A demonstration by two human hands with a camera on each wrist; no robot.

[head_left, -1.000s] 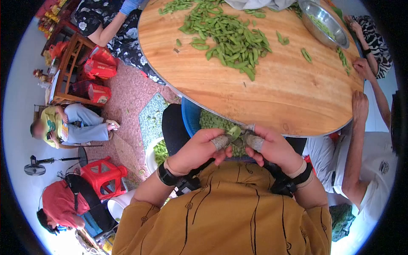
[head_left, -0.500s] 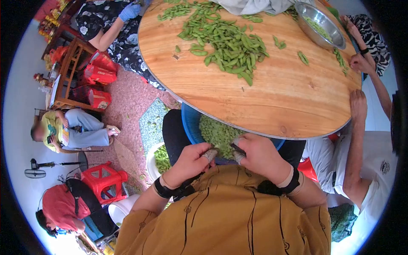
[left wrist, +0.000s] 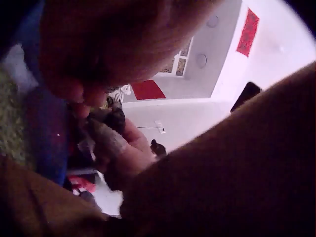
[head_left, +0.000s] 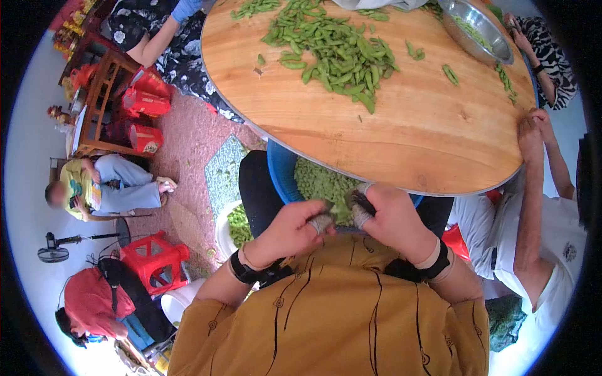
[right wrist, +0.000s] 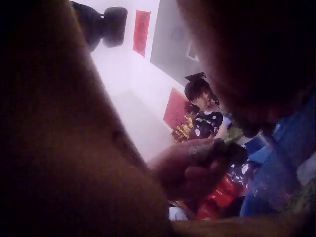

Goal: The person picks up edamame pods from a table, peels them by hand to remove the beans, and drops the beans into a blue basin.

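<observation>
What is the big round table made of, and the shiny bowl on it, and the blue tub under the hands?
The round table looks like varnished wood: orange-brown grain with a soft sheen and a thin pale edge band. The bowl seems to be stainless steel, since it is silvery and reflects light. The blue tub is probably plastic, judging by its even bright color and thin smooth wall.

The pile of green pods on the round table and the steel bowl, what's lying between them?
In the head view, a couple of stray pods lie on bare wood between the pod pile and steel bowl.
</observation>
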